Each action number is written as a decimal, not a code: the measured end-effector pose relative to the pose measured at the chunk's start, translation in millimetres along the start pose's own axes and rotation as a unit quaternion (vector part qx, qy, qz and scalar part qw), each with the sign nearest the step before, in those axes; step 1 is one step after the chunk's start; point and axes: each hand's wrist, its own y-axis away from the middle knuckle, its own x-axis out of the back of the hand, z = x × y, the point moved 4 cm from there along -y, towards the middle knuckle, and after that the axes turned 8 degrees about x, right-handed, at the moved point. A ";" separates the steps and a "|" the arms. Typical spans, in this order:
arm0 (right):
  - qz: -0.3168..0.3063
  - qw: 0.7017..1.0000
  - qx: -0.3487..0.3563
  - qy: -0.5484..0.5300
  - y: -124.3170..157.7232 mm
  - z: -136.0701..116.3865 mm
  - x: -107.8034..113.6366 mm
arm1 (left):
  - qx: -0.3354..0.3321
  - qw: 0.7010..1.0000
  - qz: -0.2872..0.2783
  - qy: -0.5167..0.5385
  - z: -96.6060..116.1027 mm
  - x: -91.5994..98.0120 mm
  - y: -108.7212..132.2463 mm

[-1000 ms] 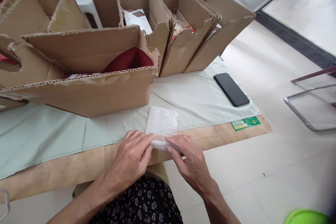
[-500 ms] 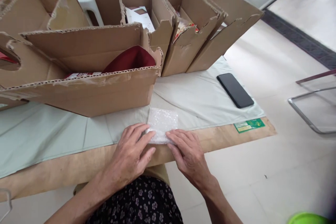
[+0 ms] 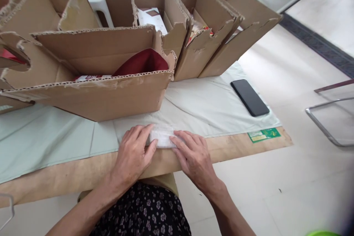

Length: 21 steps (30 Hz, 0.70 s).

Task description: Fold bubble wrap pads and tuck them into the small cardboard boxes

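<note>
A small packet of clear bubble wrap (image 3: 162,136) lies at the table's front edge, folded into a short flat roll. My left hand (image 3: 135,147) grips its left end, thumb in front and fingers over the top. On the right end, my right hand (image 3: 193,151) is closed with thumb and fingertips pressed on the wrap. Whatever may be inside the folds cannot be made out. Just behind the packet stands a long open cardboard box (image 3: 124,94) with a dark red item (image 3: 146,62) in it.
Several upright cardboard bins (image 3: 212,40) line the back. A black phone (image 3: 249,97) lies on the pale green cloth (image 3: 199,107) to the right. A green card (image 3: 264,135) sits on the bare wooden edge (image 3: 232,145). A metal-framed seat (image 3: 326,125) stands farther right.
The bubble wrap was a taller flat square and is now folded over into a shorter strip. My hands have shifted slightly left with it, and the left thumb has closed in on its end.
</note>
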 end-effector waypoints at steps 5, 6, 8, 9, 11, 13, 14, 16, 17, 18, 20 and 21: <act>0.063 0.995 -0.020 -0.070 -10.9 -4.8 5.6 | 0.240 0.921 -0.069 0.299 -11.2 11.4 35.5; 0.071 0.993 -0.029 -0.095 -10.6 -9.9 7.2 | 0.276 0.885 -0.103 0.361 -9.3 9.1 40.4; 0.067 0.984 -0.045 -0.156 -7.8 -21.4 8.6 | 0.312 0.817 -0.156 0.460 -2.2 5.0 43.6; 0.060 0.979 -0.048 -0.187 -5.6 -26.5 9.0 | 0.316 0.794 -0.170 0.491 1.3 4.4 42.3; 0.049 0.973 -0.050 -0.222 -0.4 -31.4 11.2 | 0.307 0.784 -0.177 0.510 5.5 7.5 37.1; 0.049 0.972 -0.060 -0.221 3.8 -27.6 16.4 | 0.265 0.825 -0.172 0.469 7.3 14.2 32.4; 0.045 0.971 -0.071 -0.225 4.6 -23.9 19.2 | 0.227 0.857 -0.170 0.431 8.4 17.4 31.3; 0.021 0.962 -0.090 -0.258 1.4 -17.9 23.2 | 0.117 0.918 -0.144 0.350 11.8 21.5 32.1; 0.003 0.955 -0.094 -0.283 -2.8 -17.4 24.2 | 0.056 0.939 -0.121 0.317 13.9 21.8 33.9; -0.021 0.947 -0.095 -0.307 -8.7 -18.7 24.1 | 0.001 0.952 -0.093 0.292 15.5 21.3 36.2; -0.068 0.933 -0.088 -0.342 -24.6 -24.9 22.5 | -0.076 0.963 -0.047 0.255 16.3 19.9 39.7; -0.091 0.927 -0.079 -0.354 -33.7 -28.8 21.7 | -0.101 0.965 -0.038 0.240 15.6 21.1 39.7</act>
